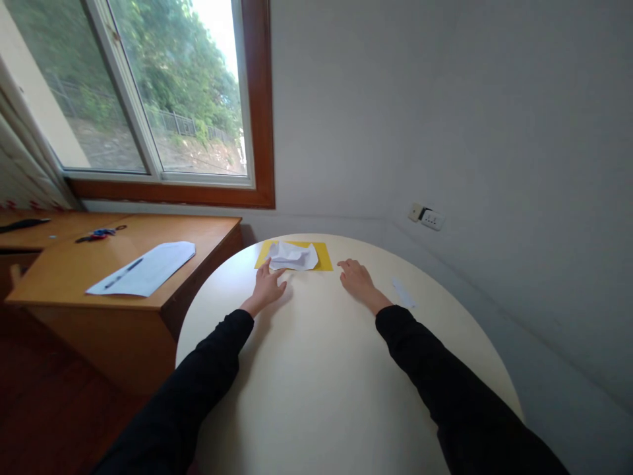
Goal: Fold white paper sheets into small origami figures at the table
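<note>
On the round counter (pixel 316 369), at its far edge, crumpled paper (pixel 293 256) lies on a yellow sheet (pixel 324 258); the left hand (pixel 267 287), fingers loosely spread, nearly touches the paper, the right hand (pixel 357 278) rests flat and empty, so grasping seems next.

Daylight comes in through a big sliding window (pixel 148 92) with a brown wooden frame; green trees and a fence show outside. Plain grey-white walls (pixel 445 119) meet in the corner, and a socket plate (pixel 428 216) sits low on the right one. Under the window stands a wooden desk (pixel 69 277). In front, a round cream worktop (pixel 316 382). Dark reddish floor (pixel 49 409) at lower left.
</note>
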The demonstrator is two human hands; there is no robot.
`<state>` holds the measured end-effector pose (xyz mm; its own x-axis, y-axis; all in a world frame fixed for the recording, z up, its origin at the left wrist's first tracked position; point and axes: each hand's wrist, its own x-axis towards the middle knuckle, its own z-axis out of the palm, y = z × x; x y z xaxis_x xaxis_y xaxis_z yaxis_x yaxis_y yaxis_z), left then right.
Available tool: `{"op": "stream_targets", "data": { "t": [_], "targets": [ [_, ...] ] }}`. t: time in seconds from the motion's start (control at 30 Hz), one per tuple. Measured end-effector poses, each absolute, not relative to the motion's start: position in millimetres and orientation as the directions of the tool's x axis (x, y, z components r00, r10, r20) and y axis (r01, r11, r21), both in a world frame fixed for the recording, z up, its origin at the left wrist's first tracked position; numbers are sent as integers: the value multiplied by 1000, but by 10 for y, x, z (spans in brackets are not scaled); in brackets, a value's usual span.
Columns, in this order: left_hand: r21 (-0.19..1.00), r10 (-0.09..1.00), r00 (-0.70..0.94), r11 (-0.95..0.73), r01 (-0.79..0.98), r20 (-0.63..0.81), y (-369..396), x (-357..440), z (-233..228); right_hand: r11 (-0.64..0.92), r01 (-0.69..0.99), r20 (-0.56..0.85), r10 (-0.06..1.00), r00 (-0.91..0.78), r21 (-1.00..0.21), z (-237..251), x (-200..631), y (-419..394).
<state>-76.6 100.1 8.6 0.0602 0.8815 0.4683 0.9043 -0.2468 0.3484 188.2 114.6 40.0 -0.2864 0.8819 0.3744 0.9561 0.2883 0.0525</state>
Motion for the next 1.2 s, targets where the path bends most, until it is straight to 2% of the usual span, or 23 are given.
{"op": "stream_targets", "data": {
  "t": [0.07, 0.17, 0.3, 0.43, 0.8, 0.97, 1.1, 1.13, 1.2],
  "targets": [
    [256, 889, 131, -264, 930, 440, 1133, -772, 142, 351, 935, 374, 861, -344, 54, 377, 1773, 1253],
    [180, 898, 222, -307, 935, 380, 1321, -745, 207, 407, 913, 347, 852, -393, 35, 335, 1664, 1413],
    [134, 890, 334, -389, 912, 311, 1549, -673, 228, 499, 867, 314, 823, -474, 1, 239, 1590, 1605],
    [112, 887, 370, -412, 904, 278, 1735, -614, 184, 540, 841, 349, 792, -500, -20, 109, 1585, 1741],
    [93, 869, 363, -415, 905, 336, 2041, -758, 129, 610, 786, 409, 744, -528, -94, -84, 1780, 2002],
    [24, 817, 370, -423, 906, 442, 2017, -799, 287, 597, 784, 420, 763, -491, -170, -98, 1811, 2027],
    [-62, 747, 443, -478, 876, 496, 1915, -819, 396, 561, 775, 428, 801, -419, -291, -80, 1844, 2020],
    [-79, 731, 468, -498, 863, 497, 1881, -819, 413, 542, 759, 428, 819, -382, -361, -73, 1844, 2021],
    [-114, 697, 525, -546, 830, 487, 1806, -807, 429, 440, 682, 386, 890, -243, -584, -52, 1829, 2026]
  ]
}}
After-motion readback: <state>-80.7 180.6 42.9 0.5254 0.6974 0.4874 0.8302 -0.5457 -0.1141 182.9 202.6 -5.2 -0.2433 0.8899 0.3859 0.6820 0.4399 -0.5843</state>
